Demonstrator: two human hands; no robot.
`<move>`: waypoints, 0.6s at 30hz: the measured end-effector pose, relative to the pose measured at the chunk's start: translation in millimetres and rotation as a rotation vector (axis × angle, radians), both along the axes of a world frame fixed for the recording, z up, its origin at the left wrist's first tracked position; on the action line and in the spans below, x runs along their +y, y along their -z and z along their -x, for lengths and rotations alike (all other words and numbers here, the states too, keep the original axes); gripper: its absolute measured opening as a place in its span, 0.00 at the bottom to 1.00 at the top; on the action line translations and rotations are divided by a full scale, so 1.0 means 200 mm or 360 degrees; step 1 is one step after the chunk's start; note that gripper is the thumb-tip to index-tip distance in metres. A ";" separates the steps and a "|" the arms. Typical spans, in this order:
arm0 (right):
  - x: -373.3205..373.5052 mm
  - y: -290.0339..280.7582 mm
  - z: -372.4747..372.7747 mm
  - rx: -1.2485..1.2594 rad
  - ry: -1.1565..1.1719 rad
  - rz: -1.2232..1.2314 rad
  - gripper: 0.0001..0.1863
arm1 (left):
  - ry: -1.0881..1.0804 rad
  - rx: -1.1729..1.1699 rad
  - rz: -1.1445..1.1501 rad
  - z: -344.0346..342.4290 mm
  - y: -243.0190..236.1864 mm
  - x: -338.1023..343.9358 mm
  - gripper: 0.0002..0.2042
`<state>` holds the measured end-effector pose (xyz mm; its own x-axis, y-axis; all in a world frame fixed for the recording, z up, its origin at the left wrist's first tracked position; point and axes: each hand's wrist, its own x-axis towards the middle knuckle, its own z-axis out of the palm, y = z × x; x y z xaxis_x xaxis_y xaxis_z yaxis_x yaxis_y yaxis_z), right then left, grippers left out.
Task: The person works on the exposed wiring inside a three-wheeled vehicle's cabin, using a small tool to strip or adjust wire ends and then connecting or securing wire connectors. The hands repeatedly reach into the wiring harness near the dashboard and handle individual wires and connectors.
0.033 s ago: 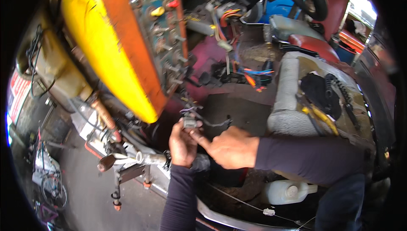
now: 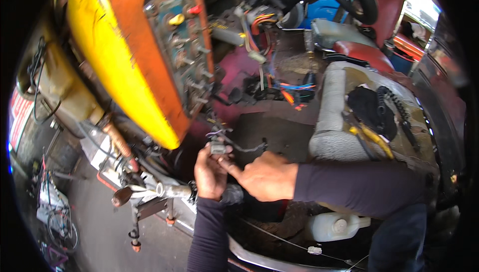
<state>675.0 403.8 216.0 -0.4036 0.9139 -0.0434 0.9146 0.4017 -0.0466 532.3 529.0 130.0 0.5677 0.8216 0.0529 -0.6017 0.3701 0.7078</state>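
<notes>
In my left hand (image 2: 210, 176) is a small grey block-shaped wiring connector (image 2: 218, 147), pinched near the fingertips. Thin wires (image 2: 215, 131), one of them purple, run close to its far side. My right hand (image 2: 269, 177) reaches in from the right, its index finger stretched to the connector's near edge and its other fingers curled. Whether those curled fingers hold anything is hidden. Just beyond the hands, a dark cable (image 2: 244, 148) lies across the vehicle floor (image 2: 272, 127).
An orange and yellow cover with a panel of metal studs (image 2: 187, 60) rises at left. Loose coloured wires (image 2: 292, 95) hang ahead. On the grey seat base (image 2: 329, 122) at right lie yellow-handled pliers (image 2: 376, 139) and black cloth. A whitish plastic jug (image 2: 337, 226) lies below my right forearm.
The whole view has shifted slightly, so the scene sits a little further left. Both hands keep nearly the same pose around the connector.
</notes>
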 end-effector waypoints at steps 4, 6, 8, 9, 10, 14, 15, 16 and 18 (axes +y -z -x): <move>0.03 0.00 0.01 -0.0013 -0.0023 -0.0004 0.46 | -0.0070 -0.0007 -0.0010 0.02 -0.02 0.02 0.18; 0.02 0.00 -0.01 0.0001 -0.0021 -0.0006 0.46 | -0.0037 -0.0020 -0.0005 0.00 -0.01 0.03 0.18; 0.02 0.00 -0.01 0.0007 -0.0027 -0.0010 0.46 | -0.0034 -0.0005 0.0001 -0.02 -0.01 0.02 0.18; 0.02 0.00 -0.01 0.0008 -0.0028 -0.0013 0.46 | -0.0050 -0.0002 -0.0009 -0.02 -0.01 0.03 0.18; 0.00 0.01 -0.03 0.0004 -0.0004 -0.0005 0.46 | -0.0041 -0.0003 -0.0008 -0.04 0.00 0.03 0.18; 0.02 0.03 -0.01 -0.0113 -0.0073 -0.0019 0.44 | -0.0056 0.0030 -0.0008 0.01 0.00 0.02 0.19; 0.02 0.01 0.00 -0.0134 -0.0101 0.0099 0.43 | -0.0063 0.0010 0.0009 0.01 0.01 0.02 0.19; 0.03 0.00 0.00 -0.0168 -0.0118 0.0117 0.43 | -0.0088 0.0038 0.0002 0.01 -0.01 0.02 0.19; 0.00 0.00 0.00 -0.0129 -0.0141 0.0109 0.42 | -0.0131 0.0103 -0.0004 -0.01 -0.01 0.02 0.18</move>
<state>675.9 404.5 215.2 -0.4752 0.8686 -0.1401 0.8775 0.4795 -0.0038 534.4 532.2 132.5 0.5008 0.8653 0.0206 -0.5831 0.3197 0.7469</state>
